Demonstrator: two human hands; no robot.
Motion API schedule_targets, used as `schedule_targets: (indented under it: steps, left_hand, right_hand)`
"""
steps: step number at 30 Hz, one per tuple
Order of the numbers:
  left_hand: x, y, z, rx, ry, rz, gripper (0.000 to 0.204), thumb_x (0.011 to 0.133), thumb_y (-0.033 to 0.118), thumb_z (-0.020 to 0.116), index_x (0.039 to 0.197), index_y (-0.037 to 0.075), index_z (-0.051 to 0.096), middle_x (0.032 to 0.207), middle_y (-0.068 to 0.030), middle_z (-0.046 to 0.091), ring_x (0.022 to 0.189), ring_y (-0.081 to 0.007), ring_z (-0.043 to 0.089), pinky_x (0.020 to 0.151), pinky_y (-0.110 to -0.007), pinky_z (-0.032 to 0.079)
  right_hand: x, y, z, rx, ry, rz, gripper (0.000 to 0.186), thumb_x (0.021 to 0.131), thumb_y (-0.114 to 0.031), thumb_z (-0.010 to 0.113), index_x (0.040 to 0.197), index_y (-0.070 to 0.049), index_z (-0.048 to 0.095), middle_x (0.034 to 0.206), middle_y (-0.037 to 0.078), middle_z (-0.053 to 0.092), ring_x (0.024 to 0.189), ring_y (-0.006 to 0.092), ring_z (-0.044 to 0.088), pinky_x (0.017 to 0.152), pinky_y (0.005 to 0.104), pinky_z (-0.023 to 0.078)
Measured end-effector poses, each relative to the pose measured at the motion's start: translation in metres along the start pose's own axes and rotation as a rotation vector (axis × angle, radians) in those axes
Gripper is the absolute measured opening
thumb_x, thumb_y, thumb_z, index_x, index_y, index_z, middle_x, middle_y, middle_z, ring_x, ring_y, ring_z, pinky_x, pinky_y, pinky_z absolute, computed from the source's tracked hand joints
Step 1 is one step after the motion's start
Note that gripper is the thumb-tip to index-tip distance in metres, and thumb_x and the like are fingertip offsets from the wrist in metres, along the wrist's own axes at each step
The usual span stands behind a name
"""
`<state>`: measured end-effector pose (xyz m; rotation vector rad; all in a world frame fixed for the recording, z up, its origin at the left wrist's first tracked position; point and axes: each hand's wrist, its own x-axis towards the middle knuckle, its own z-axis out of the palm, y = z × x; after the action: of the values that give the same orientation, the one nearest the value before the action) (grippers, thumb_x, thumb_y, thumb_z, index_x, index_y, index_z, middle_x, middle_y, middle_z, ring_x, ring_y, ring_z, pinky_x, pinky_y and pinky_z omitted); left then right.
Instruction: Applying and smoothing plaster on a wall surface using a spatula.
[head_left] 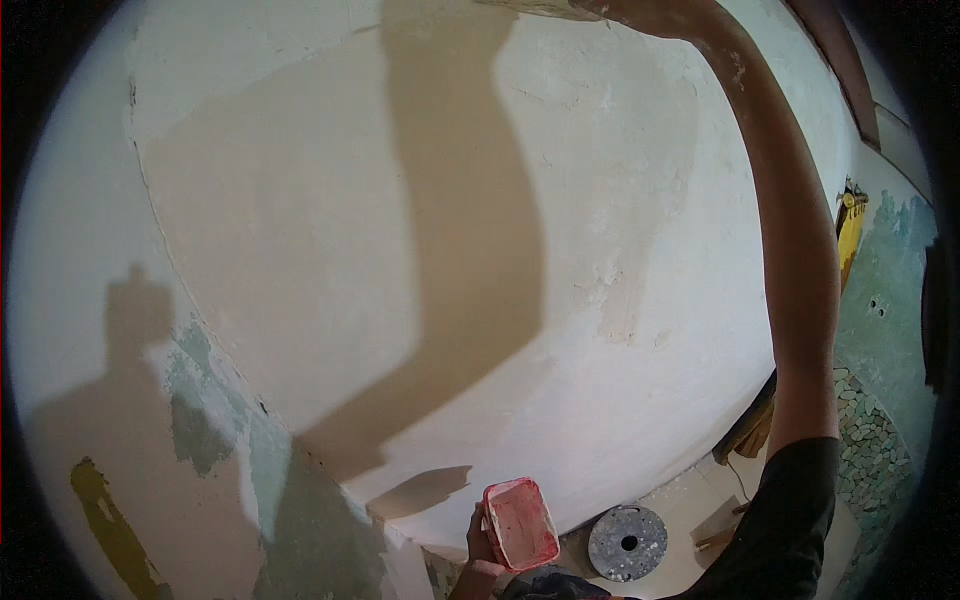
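Low in the head view, my left hand (480, 538) grips a small red tub (521, 524) by its left side. Pinkish-white plaster coats the tub's inside and its rim. My right arm reaches far up along the right, and at the upper edge my right hand (630, 8) is closed on a plaster-smeared putty knife (545, 8). Most of that putty knife is cut off by the picture's edge. Its flat part lies against or close to the pale wall (620, 250), which shows damp-looking beige patches. Some fingers of the right hand are out of sight.
Below the wall, a grey speckled round disc (628, 543) with a central hole stands near the floor (690, 500). A crack (160, 220) runs down the left, beside peeling green paint (270, 460). At the right are a yellow tool (850, 230) and pebble-patterned tiling (870, 430).
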<state>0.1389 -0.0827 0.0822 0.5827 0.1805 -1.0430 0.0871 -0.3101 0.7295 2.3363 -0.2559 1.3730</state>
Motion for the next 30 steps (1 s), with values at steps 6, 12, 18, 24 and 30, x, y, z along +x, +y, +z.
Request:
schedule_targets:
  steps: [6, 12, 18, 24, 30]
  left_hand:
    - [0.016, 0.003, 0.007, 0.084, -0.018, 0.021, 0.06, 0.1, 0.06, 0.049, 0.137, 0.015, 0.06, 0.134, -0.0101, 0.064, 0.121, -0.0332, 0.061, 0.105, -0.05, 0.049]
    - [0.013, -0.001, 0.021, 0.006, -0.181, -0.137, 0.067, 0.099, 0.063, 0.048, 0.144, 0.014, 0.055, 0.143, -0.0118, 0.058, 0.13, -0.0328, 0.057, 0.111, -0.052, 0.044]
    - [0.001, -0.003, 0.03, 0.027, -0.199, -0.176, 0.066, 0.099, 0.062, 0.048, 0.143, 0.014, 0.056, 0.143, -0.0112, 0.059, 0.13, -0.0332, 0.057, 0.111, -0.053, 0.044]
    - [0.013, -0.019, -0.006, 0.011, -0.183, -0.085, 0.069, 0.102, 0.062, 0.04, 0.149, 0.013, 0.048, 0.148, -0.0126, 0.054, 0.134, -0.0358, 0.053, 0.112, -0.055, 0.043]
    - [-0.002, -0.005, 0.003, -0.005, -0.156, -0.037, 0.064, 0.103, 0.059, 0.041, 0.148, 0.013, 0.05, 0.146, -0.0122, 0.056, 0.133, -0.0357, 0.054, 0.112, -0.055, 0.043]
  right_hand:
    - [-0.011, -0.018, -0.009, -0.049, -0.122, 0.052, 0.009, 0.082, -0.004, 0.07, 0.075, 0.002, 0.066, 0.071, 0.01, 0.065, 0.065, 0.0189, 0.052, 0.058, 0.0399, 0.047]
    - [-0.023, -0.023, 0.005, -0.038, -0.228, -0.03, 0.011, 0.083, -0.002, 0.068, 0.073, 0.0, 0.064, 0.064, 0.006, 0.06, 0.059, 0.0168, 0.048, 0.053, 0.0399, 0.044]
    - [-0.052, -0.025, 0.032, 0.035, -0.224, -0.108, 0.015, 0.089, -0.002, 0.064, 0.075, -0.007, 0.065, 0.064, -0.001, 0.056, 0.059, 0.0104, 0.045, 0.051, 0.0308, 0.041]
    - [0.023, 0.038, 0.027, 0.697, -0.062, -0.399, 0.015, 0.088, -0.003, 0.065, 0.074, -0.007, 0.064, 0.066, -0.004, 0.055, 0.06, 0.0108, 0.043, 0.051, 0.034, 0.039]
    - [0.024, 0.0, 0.001, 0.248, -0.192, -0.146, 0.018, 0.086, -0.007, 0.067, 0.068, -0.005, 0.062, 0.061, -0.002, 0.055, 0.057, 0.0128, 0.044, 0.047, 0.0354, 0.036]
